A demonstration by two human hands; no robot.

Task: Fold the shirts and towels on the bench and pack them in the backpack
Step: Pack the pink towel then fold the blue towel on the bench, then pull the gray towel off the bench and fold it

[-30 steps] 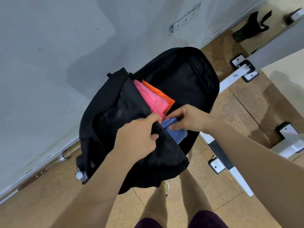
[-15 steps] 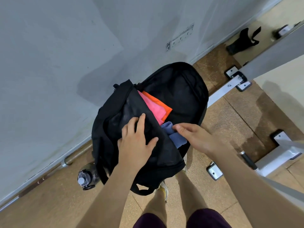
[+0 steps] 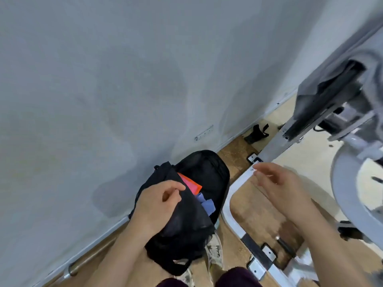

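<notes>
The black backpack [image 3: 209, 172] stands open on the floor at about 6 o'clock in my view, its back against the foot of the grey wall [image 3: 103, 90]. Inside its mouth a folded orange cloth [image 3: 189, 181] shows, with a pink one [image 3: 195, 189] tucked just at its 5 o'clock edge and a blue cloth [image 3: 206, 205] bunched below them at 5 o'clock.

My left hand [image 3: 159, 201] lies on the bag's front flap at 8 o'clock of the opening. Its fingers are curled and its thumb and forefinger pinch the flap's edge. My right hand [image 3: 277, 183] hangs in the air at 3 o'clock of the bag, well apart from the left. Its fingers are loosely spread and hold nothing.

Under that hand a white metal frame [image 3: 228, 204] curves across the cork floor [image 3: 255, 214]. My shoe [image 3: 213, 251] peeks out at the bag's 6 o'clock. A black strap [image 3: 257, 133] lies by the wall at 1 o'clock. Further out at 2 o'clock a grey padded bench [image 3: 310, 96] carries a dark cloth [image 3: 339, 79], though blur hides what sort it is.
</notes>
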